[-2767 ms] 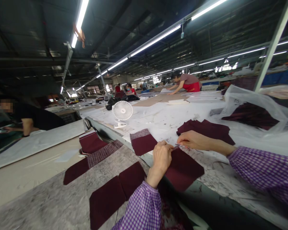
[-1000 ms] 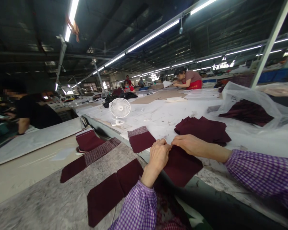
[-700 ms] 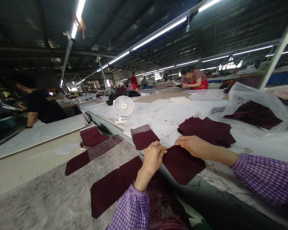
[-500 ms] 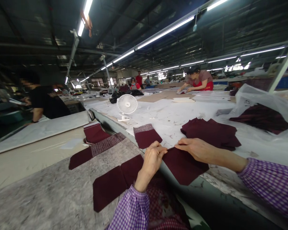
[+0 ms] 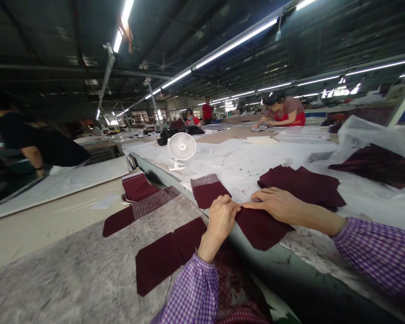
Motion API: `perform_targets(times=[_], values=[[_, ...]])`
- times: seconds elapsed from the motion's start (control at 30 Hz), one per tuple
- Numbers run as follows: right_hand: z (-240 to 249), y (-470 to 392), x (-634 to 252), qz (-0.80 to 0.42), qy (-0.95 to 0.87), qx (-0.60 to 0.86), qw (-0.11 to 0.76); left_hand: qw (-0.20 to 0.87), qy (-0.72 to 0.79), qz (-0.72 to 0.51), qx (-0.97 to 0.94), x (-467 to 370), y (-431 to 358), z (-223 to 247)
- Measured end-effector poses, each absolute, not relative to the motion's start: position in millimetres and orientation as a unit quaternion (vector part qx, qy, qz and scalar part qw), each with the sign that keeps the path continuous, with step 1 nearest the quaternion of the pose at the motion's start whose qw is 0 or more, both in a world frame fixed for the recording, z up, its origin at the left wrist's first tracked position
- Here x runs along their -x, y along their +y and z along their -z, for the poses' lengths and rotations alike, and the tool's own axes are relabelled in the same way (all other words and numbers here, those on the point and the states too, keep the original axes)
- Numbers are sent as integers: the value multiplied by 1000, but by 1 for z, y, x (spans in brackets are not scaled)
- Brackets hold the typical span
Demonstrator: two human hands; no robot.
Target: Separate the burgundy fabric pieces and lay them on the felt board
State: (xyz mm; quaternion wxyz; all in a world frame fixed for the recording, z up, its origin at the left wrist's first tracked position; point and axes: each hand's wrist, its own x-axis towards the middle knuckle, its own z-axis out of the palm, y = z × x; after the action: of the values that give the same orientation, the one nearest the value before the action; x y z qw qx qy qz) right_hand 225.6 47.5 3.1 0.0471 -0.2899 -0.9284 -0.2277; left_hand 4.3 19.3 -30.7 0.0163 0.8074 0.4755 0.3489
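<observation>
A maroon fabric piece (image 5: 263, 230) with cut corners lies at the edge of the white table, its near part hanging over the side. My left hand (image 5: 222, 219) is closed, pinching this piece at its upper left corner. Over its top edge rests my right hand (image 5: 278, 204), fingers stretched out and slightly apart, one fingertip touching the edge close to my left fingers. Just beyond my left hand lies a maroon piece with a speckled grey band (image 5: 207, 191). A pile of maroon pieces (image 5: 302, 184) sits behind my right hand.
On the grey surface at left are joined maroon pieces (image 5: 170, 256), a maroon strip with a speckled part (image 5: 138, 210) and a folded maroon stack (image 5: 138, 186). A white fan (image 5: 181, 146) stands on the table. Clear plastic (image 5: 374, 139) covers dark fabric at right. Other people work farther off.
My right fingers have spread from a pinch to lie flatter along the fabric's edge. The hanging fabric has risen slightly. The person in black at left has moved farther left.
</observation>
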Motion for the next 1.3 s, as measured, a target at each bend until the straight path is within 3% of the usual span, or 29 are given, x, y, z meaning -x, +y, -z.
perform_targets(times=[0.17,0.33,0.63,0.83,1.07,1.3], values=[[-14,63,-238,234,-909,338,71,1,495,-318,-809,-13,29,28],[-22,52,-217,102,-933,315,141,-2,487,-322,-812,-13,30,29],[1,37,-197,54,-942,308,125,187,443,-491,-727,20,32,36],[4,44,-200,50,-946,293,132,143,507,-452,-720,10,24,31],[-5,47,-201,27,-950,298,87,58,480,-418,-769,8,22,40],[-12,49,-198,51,-964,256,44,194,429,-530,-705,21,23,48]])
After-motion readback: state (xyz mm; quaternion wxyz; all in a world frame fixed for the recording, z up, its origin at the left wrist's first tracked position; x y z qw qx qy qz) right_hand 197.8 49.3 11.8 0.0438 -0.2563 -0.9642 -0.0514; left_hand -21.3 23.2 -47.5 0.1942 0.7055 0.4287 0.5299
